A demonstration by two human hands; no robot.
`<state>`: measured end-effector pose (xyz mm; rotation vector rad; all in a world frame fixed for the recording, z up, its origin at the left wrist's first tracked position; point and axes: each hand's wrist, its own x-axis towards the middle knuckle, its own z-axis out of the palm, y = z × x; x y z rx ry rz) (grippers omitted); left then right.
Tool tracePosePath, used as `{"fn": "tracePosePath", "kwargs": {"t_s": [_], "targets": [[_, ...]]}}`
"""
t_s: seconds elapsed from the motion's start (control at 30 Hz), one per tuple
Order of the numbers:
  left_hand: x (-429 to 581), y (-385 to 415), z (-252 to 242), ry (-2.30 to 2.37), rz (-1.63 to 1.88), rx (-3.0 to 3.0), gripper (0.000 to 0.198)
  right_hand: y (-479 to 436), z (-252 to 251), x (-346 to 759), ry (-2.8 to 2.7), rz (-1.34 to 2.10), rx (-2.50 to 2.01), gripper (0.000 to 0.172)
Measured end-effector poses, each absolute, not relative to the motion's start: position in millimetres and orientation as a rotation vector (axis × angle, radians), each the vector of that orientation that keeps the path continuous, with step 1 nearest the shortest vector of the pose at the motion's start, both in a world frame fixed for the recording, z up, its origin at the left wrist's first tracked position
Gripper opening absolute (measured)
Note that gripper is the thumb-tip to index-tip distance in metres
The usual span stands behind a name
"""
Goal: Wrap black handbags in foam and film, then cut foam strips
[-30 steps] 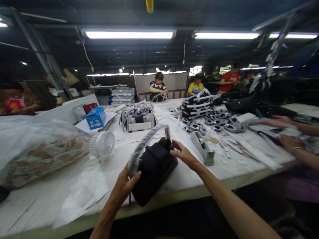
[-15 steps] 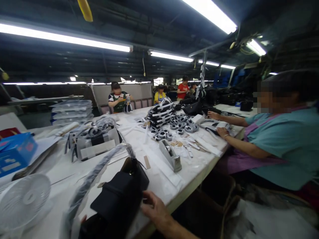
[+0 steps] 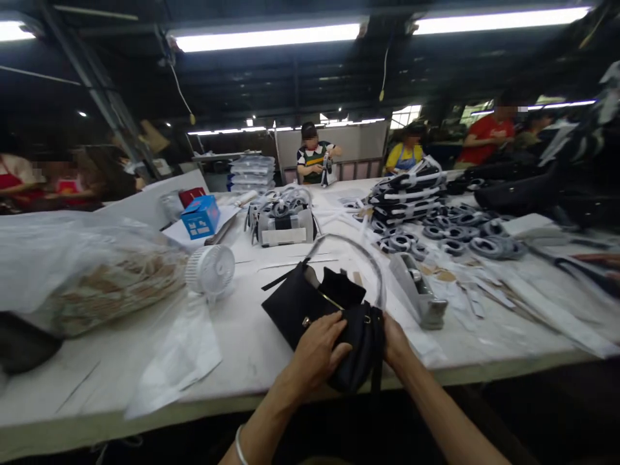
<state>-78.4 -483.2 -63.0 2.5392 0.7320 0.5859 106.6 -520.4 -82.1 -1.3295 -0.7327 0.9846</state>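
Note:
A black handbag (image 3: pixel 290 310) with a gold-coloured clasp sits tilted at the table's front edge, its flap raised and its mouth partly open. Its strap (image 3: pixel 372 261), wrapped in clear film, arches behind it onto the table. My left hand (image 3: pixel 320 349) grips the front of the bag by the mouth, with the thumb and fingers over the black material. Around the right end of the bag, my right hand (image 3: pixel 396 342) is closed; its fingertips are hidden behind the bag.
A grey tape dispenser (image 3: pixel 419 294) stands right of the bag. Wrapped strap coils (image 3: pixel 450 232) and stacked bags (image 3: pixel 409 190) lie farther right. To the left are a white fan (image 3: pixel 210 271), a blue box (image 3: pixel 200 217) and a large plastic sack (image 3: pixel 111 278). Co-workers (image 3: pixel 314 158) stand across the table.
My view has swung left. The bag has turned, and its flap is lifted from the mouth. My left hand has come into clear view on it; my right hand has closed on its side.

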Motion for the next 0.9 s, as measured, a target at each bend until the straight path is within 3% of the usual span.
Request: {"fn": "tracePosePath", "kwargs": {"t_s": [0.2,0.33,0.43,0.6,0.73,0.9], "targets": [[-74,-468,-42,0.634,0.471,2.522,0.032,-566,-95,114,-0.381,1.212,-1.238,0.056],[-79,-416,-9,0.824,0.721,2.557,0.028,-565,-101,101,-0.323,1.134,-1.257,0.06],[-81,-365,-6,1.271,0.595,2.507,0.053,-551,-109,99,-0.375,0.956,-1.366,0.063],[-100,-339,-28,1.415,0.394,2.367,0.061,-544,-115,100,-0.731,0.618,-1.535,0.067],[-143,-376,-54,1.333,0.743,2.308,0.061,-550,-106,114,-0.999,0.588,-1.469,0.062],[-212,-429,-88,1.381,1.146,1.917,0.064,-547,-84,138,-1.181,0.82,-1.343,0.062]]}}
